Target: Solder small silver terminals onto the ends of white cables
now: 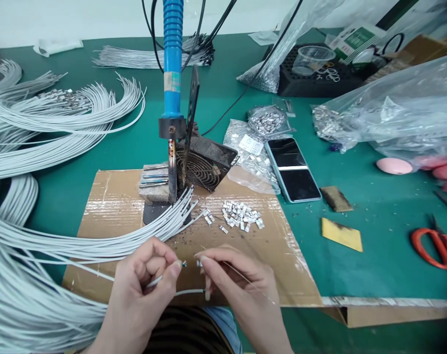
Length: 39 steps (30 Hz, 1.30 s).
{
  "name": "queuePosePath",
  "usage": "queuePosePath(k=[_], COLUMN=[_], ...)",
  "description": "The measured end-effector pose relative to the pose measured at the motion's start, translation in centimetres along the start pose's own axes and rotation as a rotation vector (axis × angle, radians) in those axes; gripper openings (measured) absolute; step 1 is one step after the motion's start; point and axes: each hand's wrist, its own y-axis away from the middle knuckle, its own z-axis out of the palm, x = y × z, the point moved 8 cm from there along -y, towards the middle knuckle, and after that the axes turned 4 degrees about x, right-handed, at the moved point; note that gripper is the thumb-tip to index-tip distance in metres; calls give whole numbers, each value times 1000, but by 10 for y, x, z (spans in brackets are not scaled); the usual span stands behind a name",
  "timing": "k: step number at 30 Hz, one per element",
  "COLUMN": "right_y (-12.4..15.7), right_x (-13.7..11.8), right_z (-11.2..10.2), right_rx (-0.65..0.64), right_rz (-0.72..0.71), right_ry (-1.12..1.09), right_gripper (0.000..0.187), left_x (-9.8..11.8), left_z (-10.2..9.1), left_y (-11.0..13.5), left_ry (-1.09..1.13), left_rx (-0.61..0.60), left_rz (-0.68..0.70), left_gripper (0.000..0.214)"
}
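My left hand [142, 282] pinches the end of a thin white cable [155, 281] between thumb and forefinger, its stripped tip pointing right. My right hand [238, 280] pinches a tiny metal terminal [199, 263] just opposite that tip, a small gap between them; a fine strand of wire [245, 280] runs across its back. Both hands hover over a taped cardboard sheet [282, 255]. A small heap of metal terminals [241, 216] lies on the cardboard beyond the right hand. A fan of white cables [134, 236] lies to the left.
A blue-handled soldering iron [172, 73] stands upright in a holder beside a small black fan [204, 164]. A phone [292, 168], bags of terminals [269, 120], yellow sponge [341, 234], orange scissors [435, 246] and large bundles of white cables [42, 118] lie on the green table.
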Motion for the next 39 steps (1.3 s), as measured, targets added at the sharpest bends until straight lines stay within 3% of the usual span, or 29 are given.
queuePosePath(k=[5,12,17,24,28,34,39], right_y=[6,12,15,31,47,50,40], right_x=[-6,-12,-18,-42,-48,-36,-42], right_z=[13,15,14,21,26,23,13], right_rx=[-73,-14,9,81,101,91,192], right_rz=[-165,-193,-315,-761,-1001,-1043,-1026], right_ry=[73,132,184,408,633,710,534], right_gripper=[15,25,28,33,30,37,37], left_x=[3,6,4,1,-5,-11,-4], left_z=[1,0,1,2,3,7,1], left_y=[0,2,2,0,0,-1,-5], left_ry=[33,43,33,48,126,236,171], left_rx=[14,32,40,39,-8,-71,24], left_rz=[-13,-26,-26,-22,-87,-169,-88], left_gripper=[27,29,31,32,39,40,37])
